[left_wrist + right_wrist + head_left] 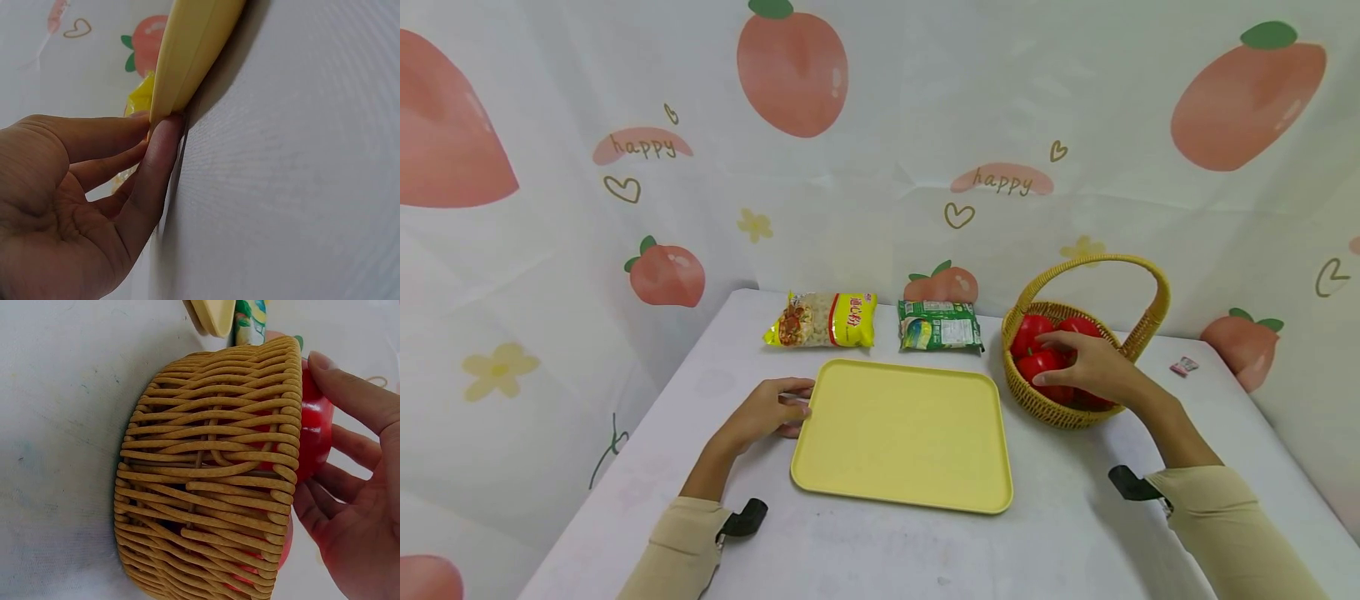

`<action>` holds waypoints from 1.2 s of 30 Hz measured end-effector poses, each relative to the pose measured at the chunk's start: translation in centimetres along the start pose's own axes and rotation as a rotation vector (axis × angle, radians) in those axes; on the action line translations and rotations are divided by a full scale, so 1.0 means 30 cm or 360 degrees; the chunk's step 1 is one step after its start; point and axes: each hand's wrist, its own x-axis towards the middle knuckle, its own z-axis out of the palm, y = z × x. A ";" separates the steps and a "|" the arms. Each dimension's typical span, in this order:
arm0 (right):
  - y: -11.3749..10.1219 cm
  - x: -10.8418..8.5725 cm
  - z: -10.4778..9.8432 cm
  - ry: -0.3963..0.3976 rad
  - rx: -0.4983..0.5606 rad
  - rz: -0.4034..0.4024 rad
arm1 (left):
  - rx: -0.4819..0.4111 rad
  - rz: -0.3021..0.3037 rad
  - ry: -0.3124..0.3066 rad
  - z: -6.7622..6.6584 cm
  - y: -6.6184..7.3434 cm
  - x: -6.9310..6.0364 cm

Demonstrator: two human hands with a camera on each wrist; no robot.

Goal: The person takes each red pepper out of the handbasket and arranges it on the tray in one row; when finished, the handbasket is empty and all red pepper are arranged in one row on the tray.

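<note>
A yellow rectangular tray (910,433) lies flat on the table. My left hand (767,412) is at its left edge; in the left wrist view, the thumb and fingers of the left hand (81,187) pinch the tray's rim (187,56). To the right of the tray stands a woven basket (1037,408) with a tall handle, holding several shiny red bell peppers (1028,332). Reaching in under the handle, my right hand (1093,367) grips one red bell pepper (315,425), thumb on one side and fingers on the other. The basket's weave hides the pepper's lower part.
Behind the tray lie a yellow pasta bag (827,321) and a green packet (940,325). A small pink-and-white wrapper (1184,367) sits right of the basket. A printed curtain (880,150) hangs along the table's back edge.
</note>
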 end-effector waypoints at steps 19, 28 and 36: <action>-0.003 -0.024 0.003 0.0134 -0.0077 -0.0059 | 0.0003 0.0005 0.0004 -0.001 -0.003 0.002; -0.001 -0.082 -0.012 0.0277 0.0004 -0.0101 | -0.0016 -0.0031 0.0015 0.000 -0.006 0.009; 0.020 -0.154 -0.009 0.0529 0.0071 -0.0208 | -0.0020 -0.0025 0.0009 -0.003 -0.007 0.008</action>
